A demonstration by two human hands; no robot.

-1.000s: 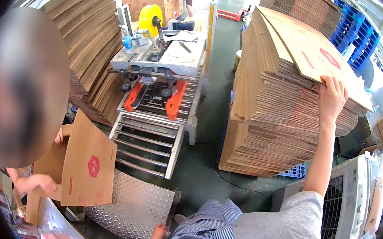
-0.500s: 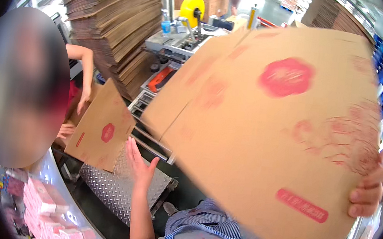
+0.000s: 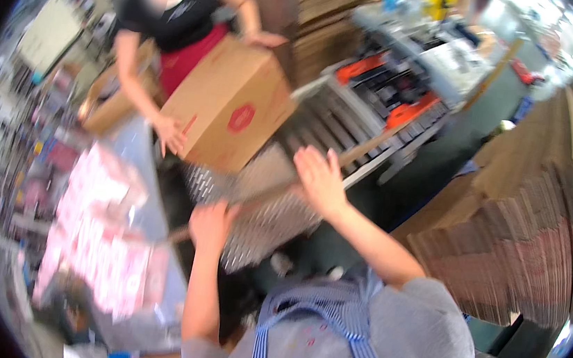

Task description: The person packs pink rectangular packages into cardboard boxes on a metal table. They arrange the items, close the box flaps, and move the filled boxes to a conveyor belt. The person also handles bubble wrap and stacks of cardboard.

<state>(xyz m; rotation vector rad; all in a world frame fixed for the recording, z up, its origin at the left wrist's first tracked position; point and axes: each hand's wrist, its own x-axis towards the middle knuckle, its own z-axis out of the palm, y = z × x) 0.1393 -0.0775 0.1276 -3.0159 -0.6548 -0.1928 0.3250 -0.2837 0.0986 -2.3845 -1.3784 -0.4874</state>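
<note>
A thin brown strip (image 3: 263, 199), blurred, runs between my hands over a metal tread plate (image 3: 263, 236). It looks like a flattened cardboard carton seen edge-on. My left hand (image 3: 210, 223) is closed around its near left part. Over its farther part my right hand (image 3: 319, 182) lies flat with the fingers stretched out, touching or just beside it. Across the tread plate, a co-worker stands with both hands on a closed brown carton (image 3: 234, 107) bearing a red emblem. The carton is tilted.
Pink packs (image 3: 109, 237) are heaped on the metal table (image 3: 139, 156) at left. A roller conveyor (image 3: 349, 112) leads to a machine with orange parts (image 3: 405, 111). Stacks of flat cardboard (image 3: 505, 223) stand at right and at the back.
The large flat carton in my right hand has swung down and left, from broadside to edge-on. My left hand has come onto it. My view has turned, and the co-worker's carton appears higher.
</note>
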